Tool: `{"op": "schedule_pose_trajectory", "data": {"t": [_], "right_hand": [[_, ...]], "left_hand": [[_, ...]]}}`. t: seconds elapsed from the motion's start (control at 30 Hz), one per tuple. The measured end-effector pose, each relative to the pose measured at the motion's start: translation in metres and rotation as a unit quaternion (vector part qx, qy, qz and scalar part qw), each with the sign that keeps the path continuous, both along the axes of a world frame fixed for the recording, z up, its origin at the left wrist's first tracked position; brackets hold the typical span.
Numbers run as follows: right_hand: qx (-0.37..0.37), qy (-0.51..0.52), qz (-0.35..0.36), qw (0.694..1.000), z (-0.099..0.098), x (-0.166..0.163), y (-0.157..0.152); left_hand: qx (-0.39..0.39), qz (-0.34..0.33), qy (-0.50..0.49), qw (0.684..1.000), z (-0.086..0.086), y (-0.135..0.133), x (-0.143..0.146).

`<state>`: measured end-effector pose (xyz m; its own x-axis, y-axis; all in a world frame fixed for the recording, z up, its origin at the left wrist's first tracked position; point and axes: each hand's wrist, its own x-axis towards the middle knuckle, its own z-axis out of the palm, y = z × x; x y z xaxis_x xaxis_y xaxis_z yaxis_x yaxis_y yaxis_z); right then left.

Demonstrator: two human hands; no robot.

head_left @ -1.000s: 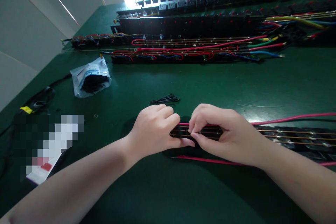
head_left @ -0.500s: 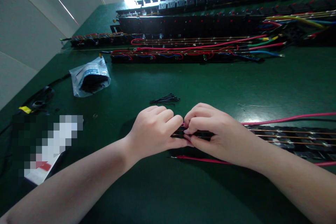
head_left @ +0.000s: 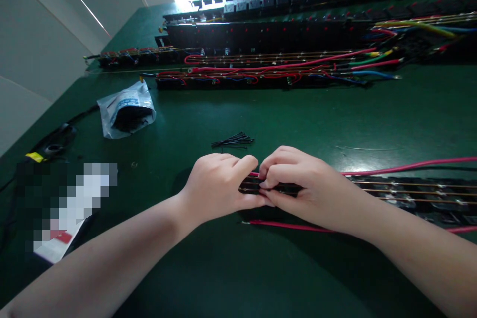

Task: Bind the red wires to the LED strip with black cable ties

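A long black strip (head_left: 406,199) with copper-coloured rods along its top lies across the front of the table. My left hand (head_left: 219,184) is wrapped round its left end, thumb and fingers on opposite sides. My right hand (head_left: 298,174) rests over the strip just beside it, fingertips pinched together; whatever is between them is too small to make out. A red wire (head_left: 410,166) runs along the strip's far side. Another red wire (head_left: 286,225), its tip bare, runs along the near side. Just beyond my hands lies a small pile of black cable ties (head_left: 234,139).
An open plastic bag (head_left: 128,109) of black pieces sits at the left. Nearer are a black cable (head_left: 55,144) and a partly blurred white box (head_left: 61,243). Several wired black strips (head_left: 261,72) line the back of the green table (head_left: 179,278).
My left forefinger has lifted and drawn back from my right fingertips, showing more of the strip between the hands. My right hand keeps its pinch. The view has shifted slightly.
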<state>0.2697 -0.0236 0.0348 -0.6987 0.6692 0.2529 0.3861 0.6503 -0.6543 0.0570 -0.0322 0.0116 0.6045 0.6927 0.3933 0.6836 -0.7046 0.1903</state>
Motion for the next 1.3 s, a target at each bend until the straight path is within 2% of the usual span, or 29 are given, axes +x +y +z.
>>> {"op": "schedule_pose_trajectory", "data": {"t": [0.1, 0.27, 0.37, 0.6, 0.87, 1.1, 1.3], "right_hand": [[-0.002, 0.001, 0.000, 1.000, -0.0005, 0.0004, -0.0002], [-0.011, 0.003, 0.002, 1.000, -0.0008, 0.0004, -0.0006], [-0.011, 0.008, -0.002, 1.000, -0.0012, 0.0007, -0.0009], [-0.030, 0.005, -0.022, 0.999, 0.0010, -0.0001, -0.0002], [-0.022, 0.003, -0.028, 0.999, 0.0031, 0.0000, 0.0012], [-0.034, -0.009, -0.039, 0.999, 0.0043, 0.0006, -0.0001], [-0.042, -0.008, -0.076, 0.996, 0.0023, 0.0012, 0.0002]], "left_hand": [[-0.015, -0.022, -0.026, 0.999, -0.0009, 0.0014, -0.0012], [-0.020, -0.096, -0.064, 0.993, -0.0009, 0.0042, -0.0038], [-0.021, -0.113, -0.080, 0.990, -0.0006, 0.0050, -0.0043], [-0.017, -0.121, -0.099, 0.988, -0.0025, 0.0060, -0.0058], [0.044, -0.121, -0.102, 0.986, -0.0034, 0.0072, -0.0057], [0.012, -0.104, -0.081, 0.991, -0.0027, 0.0065, -0.0064], [0.011, -0.104, -0.086, 0.991, -0.0035, 0.0076, -0.0058]]}}
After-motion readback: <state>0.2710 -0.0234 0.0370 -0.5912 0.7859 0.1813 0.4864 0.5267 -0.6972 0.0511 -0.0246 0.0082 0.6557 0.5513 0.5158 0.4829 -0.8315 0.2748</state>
